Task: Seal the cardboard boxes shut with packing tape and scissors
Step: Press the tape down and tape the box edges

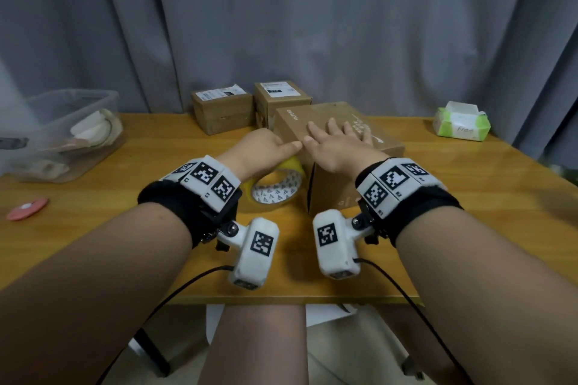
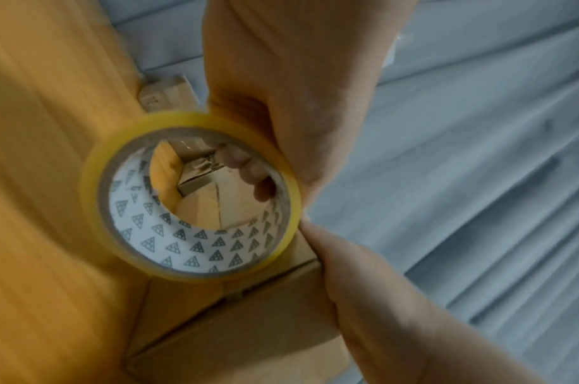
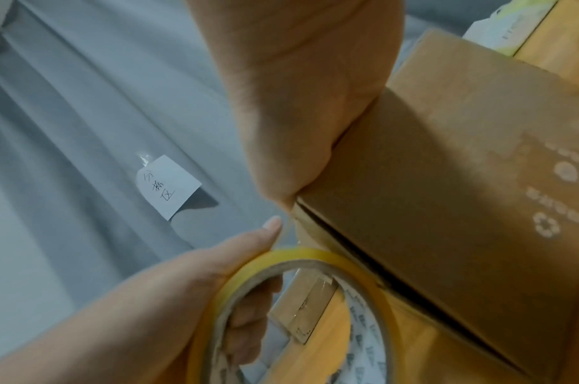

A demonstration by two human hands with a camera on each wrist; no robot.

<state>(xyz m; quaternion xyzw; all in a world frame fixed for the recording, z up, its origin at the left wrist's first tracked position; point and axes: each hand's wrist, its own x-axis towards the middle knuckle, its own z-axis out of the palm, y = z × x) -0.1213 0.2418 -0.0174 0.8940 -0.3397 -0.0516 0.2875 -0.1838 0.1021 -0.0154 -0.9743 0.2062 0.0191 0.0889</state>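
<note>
A large cardboard box (image 1: 353,178) stands mid-table with its lid down. My right hand (image 1: 337,139) lies flat on the lid, fingers spread and straight, with the thumb at the lid's left edge. My left hand (image 1: 266,147) grips a yellow tape roll (image 1: 278,194) held against the box's left side. Its fingers (image 2: 248,169) curl through the core and the thumb (image 3: 273,224) lies over the outer rim of the tape roll (image 3: 301,253), pointing at the lid's edge. The left wrist view looks through the tape roll (image 2: 199,246) to the box (image 2: 248,324). No scissors are in view.
Two small brown boxes (image 1: 222,109) (image 1: 281,100) stand behind the big one on the wooden table (image 1: 140,172). A clear plastic bin (image 1: 72,131) sits at the far left, a pink disc (image 1: 28,208) near the left edge, a green tissue pack (image 1: 461,123) at the back right.
</note>
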